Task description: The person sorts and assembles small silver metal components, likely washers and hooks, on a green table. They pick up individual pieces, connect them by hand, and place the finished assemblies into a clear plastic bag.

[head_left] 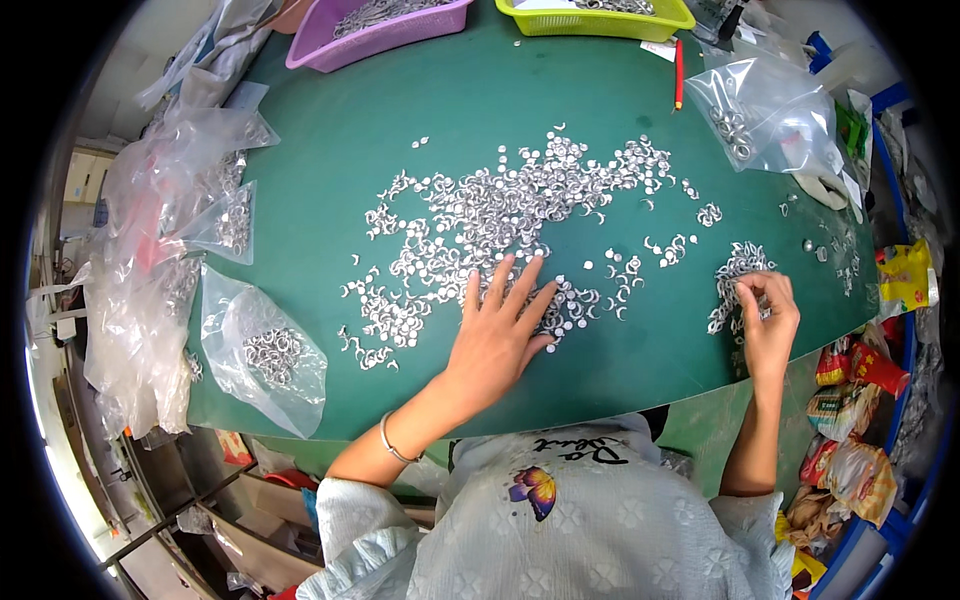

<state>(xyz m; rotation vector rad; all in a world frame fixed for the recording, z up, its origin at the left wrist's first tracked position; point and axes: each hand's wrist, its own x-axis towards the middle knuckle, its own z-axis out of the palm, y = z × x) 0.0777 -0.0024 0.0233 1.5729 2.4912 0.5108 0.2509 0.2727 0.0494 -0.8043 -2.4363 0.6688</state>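
A wide scatter of small silver metal rings [510, 205] lies on the green table [340, 150]. My left hand [500, 330] rests flat on the near edge of that scatter, fingers spread over the rings. My right hand [768, 318] is at the table's right edge, fingertips pinched together on a small ring beside a little heap of rings [735, 275]. A thin bracelet sits on my left wrist.
Clear plastic bags with rings lie at the left [265, 350] and back right [765, 110]. A purple basket [375, 30] and a yellow-green basket [595, 18] stand at the far edge, a red pen [679, 75] near them. Snack packets [860, 400] pile at the right.
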